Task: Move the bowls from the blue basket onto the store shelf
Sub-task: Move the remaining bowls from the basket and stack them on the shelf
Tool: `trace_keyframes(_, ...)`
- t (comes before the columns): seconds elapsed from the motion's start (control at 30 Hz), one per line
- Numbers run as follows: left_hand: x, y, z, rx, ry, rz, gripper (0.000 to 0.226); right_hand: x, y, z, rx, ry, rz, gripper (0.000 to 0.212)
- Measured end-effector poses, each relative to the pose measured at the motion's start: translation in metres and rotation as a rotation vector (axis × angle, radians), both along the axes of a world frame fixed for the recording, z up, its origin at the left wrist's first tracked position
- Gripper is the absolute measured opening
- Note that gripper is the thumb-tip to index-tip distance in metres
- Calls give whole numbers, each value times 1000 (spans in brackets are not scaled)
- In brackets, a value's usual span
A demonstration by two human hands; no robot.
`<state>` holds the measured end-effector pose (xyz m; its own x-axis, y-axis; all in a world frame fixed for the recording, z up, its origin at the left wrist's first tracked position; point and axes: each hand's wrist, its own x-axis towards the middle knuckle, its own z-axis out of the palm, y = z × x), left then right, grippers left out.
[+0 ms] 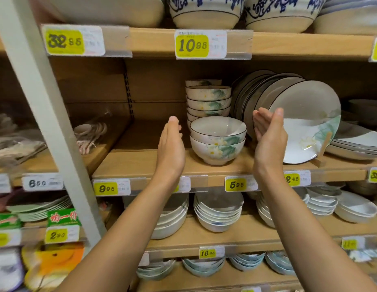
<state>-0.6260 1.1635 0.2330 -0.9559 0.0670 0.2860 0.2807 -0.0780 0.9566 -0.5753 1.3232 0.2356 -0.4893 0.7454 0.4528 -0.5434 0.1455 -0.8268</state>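
wooden shelves [130,162] with yellow price tags [191,45] beside a pale upright post [50,123].

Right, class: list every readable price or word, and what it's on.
"32 95": yellow price tag, top wooden shelf edge.
"10 95": next yellow tag.
"6 50": white tag, left.
"9 95": middle-shelf tag.
"5 95": tag further right.
"2 90": lower-left tag.
"18 95": lower-middle tag.
Small print, green sign: blurred.

On the upper shelf edge [154,42] a 32 95 tag [64,41] and a 10 95 tag [191,45] are displayed. On the middle shelf edge [214,175] a 9 95 tag [105,188] and a 5 95 tag [235,184] are fixed, with a white 6 50 tag [37,183] further left. Lower down, a 2 90 tag [56,235] and an 18 95 tag [207,253] are read.
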Motion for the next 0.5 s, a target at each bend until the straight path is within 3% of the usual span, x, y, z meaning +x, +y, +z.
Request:
trace_keyframes(0.17,54,-38,-2,75,8,40,55,31,-25,5,58,57,135,44)
trace_keyframes(0.33,114,-84,-31,201,-49,152,60,60,-50,-10,52,83,402,30)
trace_keyframes(0.5,169,-136,-91,202,-306,302,59,81,-98,-72,85,-165,656,26)
